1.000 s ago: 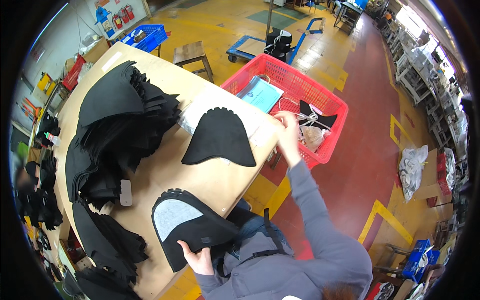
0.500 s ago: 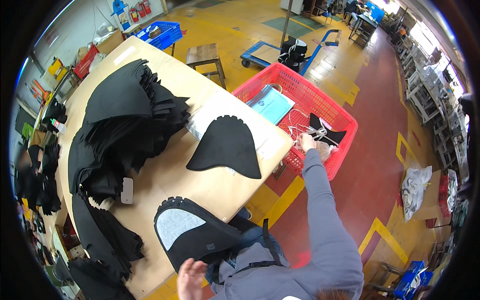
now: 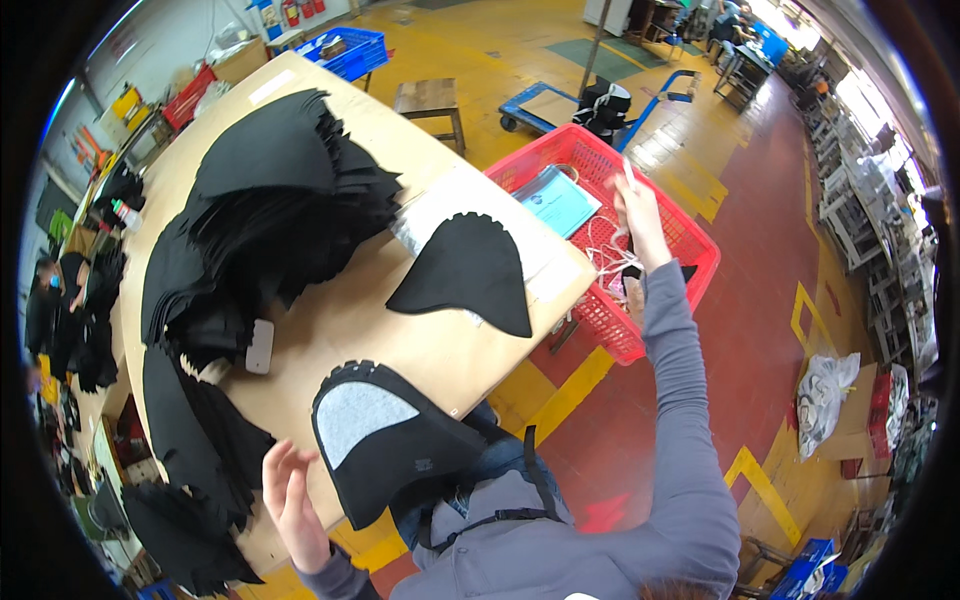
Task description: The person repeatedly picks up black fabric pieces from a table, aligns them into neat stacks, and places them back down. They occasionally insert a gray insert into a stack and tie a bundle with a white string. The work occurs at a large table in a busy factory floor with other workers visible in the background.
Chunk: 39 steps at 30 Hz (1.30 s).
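Right hand [image 3: 641, 214] now with white stick [image 3: 628, 172]

- We wear a grey top [image 3: 560, 562] with long sleeves [image 3: 685, 400], creased along the right forearm.
- A black strap [image 3: 515, 515] crosses our waist.
- Blue jeans [image 3: 508, 461] cover our legs.
- Our left hand [image 3: 293, 508] and right hand [image 3: 641, 217] are bare.

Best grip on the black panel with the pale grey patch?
Probably pinch the black panel by its near lower edge, with the left hand coming from the person's side, thumb above: that edge appears to project past the table, so its underside should be reachable, and its thin, sheet-like shape suits a pinch.
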Tool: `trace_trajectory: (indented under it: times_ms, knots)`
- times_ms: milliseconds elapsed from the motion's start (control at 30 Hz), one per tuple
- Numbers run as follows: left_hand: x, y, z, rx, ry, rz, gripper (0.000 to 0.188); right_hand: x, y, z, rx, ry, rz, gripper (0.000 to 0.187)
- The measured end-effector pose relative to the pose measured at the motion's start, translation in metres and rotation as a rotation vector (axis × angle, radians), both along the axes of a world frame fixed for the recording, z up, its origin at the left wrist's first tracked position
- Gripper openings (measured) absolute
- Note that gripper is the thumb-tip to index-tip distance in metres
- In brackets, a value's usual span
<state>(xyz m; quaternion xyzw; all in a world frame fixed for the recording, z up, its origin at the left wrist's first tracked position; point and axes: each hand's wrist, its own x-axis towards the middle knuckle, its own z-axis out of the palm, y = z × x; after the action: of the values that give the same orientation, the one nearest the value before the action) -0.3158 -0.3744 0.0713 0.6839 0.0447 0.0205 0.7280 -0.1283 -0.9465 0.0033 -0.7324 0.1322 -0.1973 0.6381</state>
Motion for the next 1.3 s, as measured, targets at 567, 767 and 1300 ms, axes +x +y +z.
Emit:
trace_trajectory:
  times_ms: [567,767,1300]
  knots:
    - [-0.038,0.142,-0.057,1.012,0.012,0.155,0.049,-0.06,0.305,0.095,-0.476,0.229,1.376,0.021]
    - [-0.013,0.032,-0.017,1.012,-0.102,0.006,0.097,-0.084,0.355,0.056,-0.589,0.016,1.325,0.017]
    - [0.008,0.092,-0.15,0.508,-0.061,-0.233,0.021,-0.105,0.262,-0.071,-0.269,0.695,0.901,0.029]
